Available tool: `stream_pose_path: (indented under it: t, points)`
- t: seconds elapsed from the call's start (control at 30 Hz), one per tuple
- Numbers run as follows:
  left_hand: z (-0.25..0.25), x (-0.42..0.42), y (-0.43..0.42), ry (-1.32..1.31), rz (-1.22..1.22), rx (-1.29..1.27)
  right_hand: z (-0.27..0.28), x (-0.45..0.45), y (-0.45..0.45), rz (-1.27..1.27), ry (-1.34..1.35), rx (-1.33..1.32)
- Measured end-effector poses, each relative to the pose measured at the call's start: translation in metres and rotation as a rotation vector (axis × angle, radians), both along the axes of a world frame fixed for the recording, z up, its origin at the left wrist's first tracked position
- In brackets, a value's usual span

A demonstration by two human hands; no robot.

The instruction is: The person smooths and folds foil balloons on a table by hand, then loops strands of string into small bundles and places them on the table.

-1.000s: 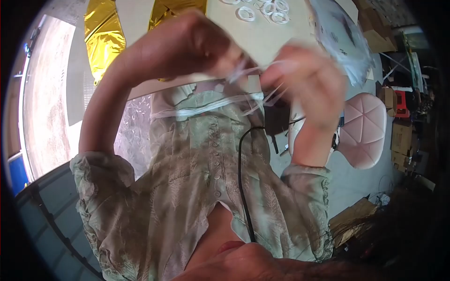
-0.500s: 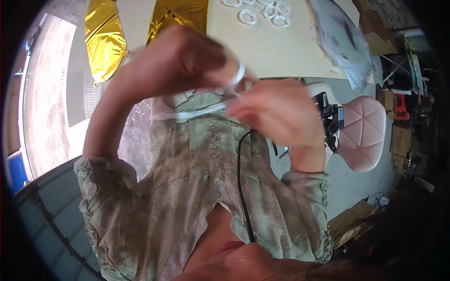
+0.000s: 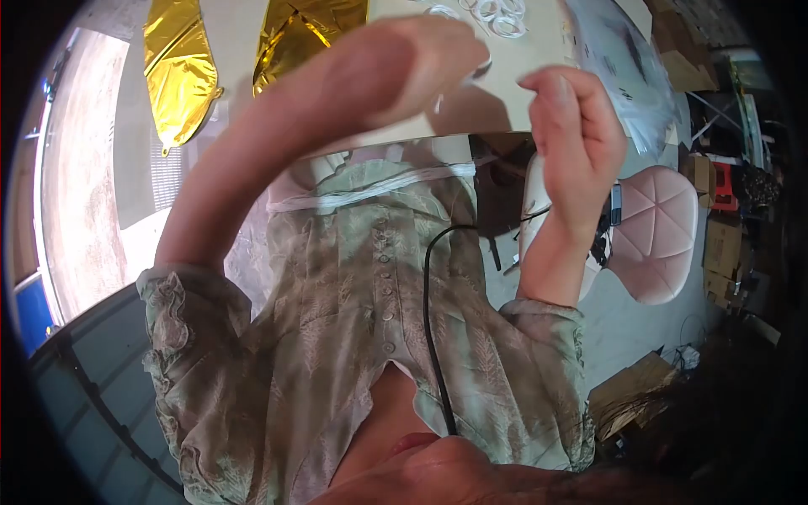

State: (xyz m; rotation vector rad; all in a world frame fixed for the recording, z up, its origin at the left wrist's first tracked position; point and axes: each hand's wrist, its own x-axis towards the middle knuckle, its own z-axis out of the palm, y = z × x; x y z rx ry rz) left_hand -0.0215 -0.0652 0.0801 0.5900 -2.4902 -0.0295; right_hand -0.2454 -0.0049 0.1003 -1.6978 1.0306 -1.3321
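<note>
My left hand [image 3: 450, 63] reaches across over the near part of the table, blurred by motion, its fingers closed. A bit of white coiled ribbon [image 3: 483, 67] shows at its fingertips; most of it is hidden by the hand. To the right, my right hand [image 3: 581, 126] is raised, palm side turned inward. Its fingers are loosely bent and apart from the thumb, and nothing shows between them. Beyond my left hand, several white ribbon coils [image 3: 502, 18] lie on the table. Two gold foil balloons, one at the left [image 3: 178, 76] and one nearer the middle [image 3: 307, 38], lie flat.
Clear plastic bags [image 3: 619, 80] lie along the right side of the pale table [image 3: 396, 118]. A pink padded chair [image 3: 656, 236] stands at the right. Cardboard boxes [image 3: 722, 252] are stacked farther right. A black cable [image 3: 427, 311] hangs down my front.
My hands were close together at the white ribbon and have now parted. The left moved right and toward the table; the right moved outward and up.
</note>
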Motion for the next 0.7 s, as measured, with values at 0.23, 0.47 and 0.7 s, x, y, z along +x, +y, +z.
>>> stream_pose_path:
  t: [0.23, 0.47, 0.7]
  points:
    - [0.042, -0.014, -0.036, -0.715, 0.388, 0.435, -0.082, -0.031, 0.009, 0.474, 0.537, 0.210]
    - [0.082, -0.012, -0.035, -0.624, 0.358, 0.536, -0.197, -0.025, 0.040, 0.436, 1.032, 0.271]
    - [0.064, 0.005, -0.047, -0.226, 0.237, 0.345, -0.193, -0.030, 0.032, 0.468, 0.998, 0.402]
